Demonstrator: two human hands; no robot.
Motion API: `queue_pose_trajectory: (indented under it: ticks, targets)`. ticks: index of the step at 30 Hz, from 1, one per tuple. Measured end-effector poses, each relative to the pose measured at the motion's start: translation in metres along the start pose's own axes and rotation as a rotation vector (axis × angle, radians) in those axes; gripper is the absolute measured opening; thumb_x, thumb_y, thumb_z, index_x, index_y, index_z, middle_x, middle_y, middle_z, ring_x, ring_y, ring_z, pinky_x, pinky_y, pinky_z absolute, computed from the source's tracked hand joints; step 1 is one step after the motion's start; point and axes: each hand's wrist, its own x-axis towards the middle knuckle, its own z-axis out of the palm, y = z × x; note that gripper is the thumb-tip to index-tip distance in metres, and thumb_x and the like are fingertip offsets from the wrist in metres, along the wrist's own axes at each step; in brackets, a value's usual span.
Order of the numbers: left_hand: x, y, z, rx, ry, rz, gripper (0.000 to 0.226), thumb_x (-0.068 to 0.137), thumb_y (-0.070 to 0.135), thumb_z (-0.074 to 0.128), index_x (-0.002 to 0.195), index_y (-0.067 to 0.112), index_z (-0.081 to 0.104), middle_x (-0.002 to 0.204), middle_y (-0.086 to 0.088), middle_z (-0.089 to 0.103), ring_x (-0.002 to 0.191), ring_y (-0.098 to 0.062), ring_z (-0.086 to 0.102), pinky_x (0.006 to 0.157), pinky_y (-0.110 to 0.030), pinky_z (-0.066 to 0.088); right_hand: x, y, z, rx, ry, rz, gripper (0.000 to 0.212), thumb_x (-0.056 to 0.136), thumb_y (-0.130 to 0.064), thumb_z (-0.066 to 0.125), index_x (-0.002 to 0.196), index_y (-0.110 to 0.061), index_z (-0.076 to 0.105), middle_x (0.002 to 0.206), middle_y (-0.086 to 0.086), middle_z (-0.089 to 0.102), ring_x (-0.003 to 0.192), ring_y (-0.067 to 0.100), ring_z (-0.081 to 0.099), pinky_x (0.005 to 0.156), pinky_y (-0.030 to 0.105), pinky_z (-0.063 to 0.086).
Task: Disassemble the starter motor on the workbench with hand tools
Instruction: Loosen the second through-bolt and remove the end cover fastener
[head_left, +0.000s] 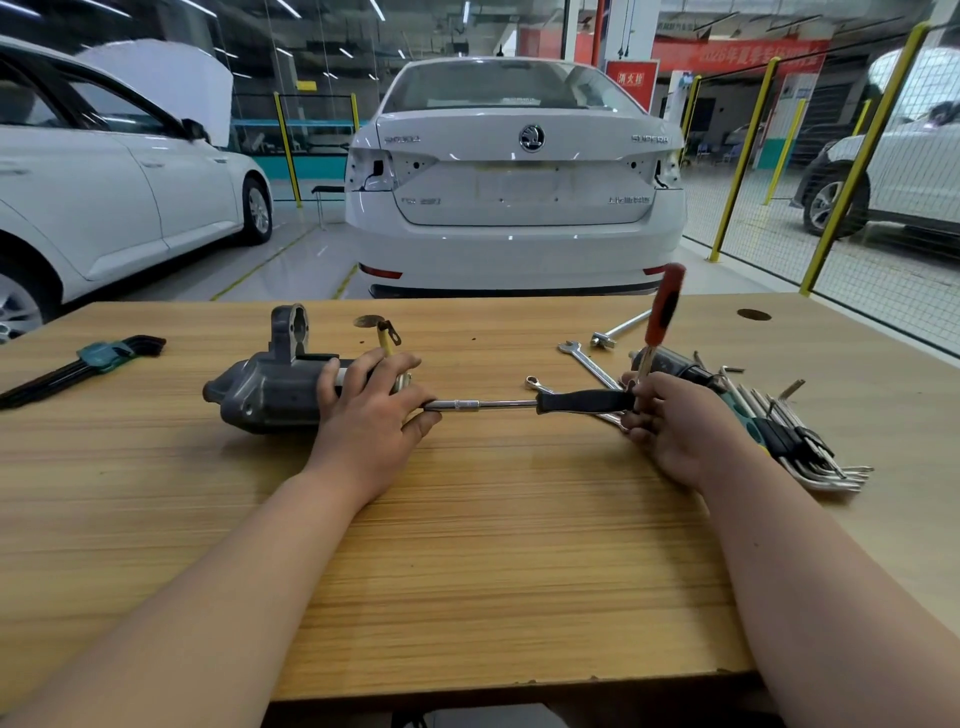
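The grey starter motor (270, 387) lies on its side on the wooden workbench (467, 545), left of centre. My left hand (374, 410) rests over its right end, fingers curled around the body. A black-handled nut driver (524, 402) lies level, its steel shaft running into the motor's end under my left fingers. My right hand (675, 426) grips the end of the black handle and also holds a red-and-black screwdriver (660, 317) that points up.
A green-clipped hex key set (88, 361) lies at the far left. Spanners (587, 361), a ratchet bar (621, 327) and a fan of silver hex keys (800, 441) crowd the right side. A white car (514, 176) stands beyond the bench's far edge.
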Motion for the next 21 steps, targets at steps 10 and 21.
queue_pose_trajectory:
  ticks: [10, 21]
  targets:
    - [-0.0005, 0.0024, -0.0029, -0.002, -0.016, -0.009, 0.018, 0.089, 0.041, 0.059, 0.104, 0.033, 0.067, 0.141, 0.008, 0.044, 0.138, -0.021, 0.021, 0.111, -0.049, -0.001, 0.0022, 0.0043, 0.0003, -0.159, 0.068, -0.061, 0.025, 0.092, -0.034, 0.067, 0.103, -0.012, 0.065, 0.082, 0.003, 0.052, 0.047, 0.008, 0.048, 0.039, 0.020, 0.040]
    - [0.0009, -0.0004, -0.0002, 0.010, -0.032, -0.018, 0.030, 0.091, 0.054, 0.046, 0.109, 0.037, 0.061, 0.142, 0.011, 0.040, 0.139, -0.017, 0.014, 0.110, -0.041, -0.008, 0.0026, 0.0012, -0.0011, -0.040, -0.033, -0.074, 0.031, 0.093, 0.002, 0.048, 0.103, -0.014, 0.073, 0.110, 0.012, 0.060, 0.094, 0.023, 0.060, 0.062, 0.029, 0.051]
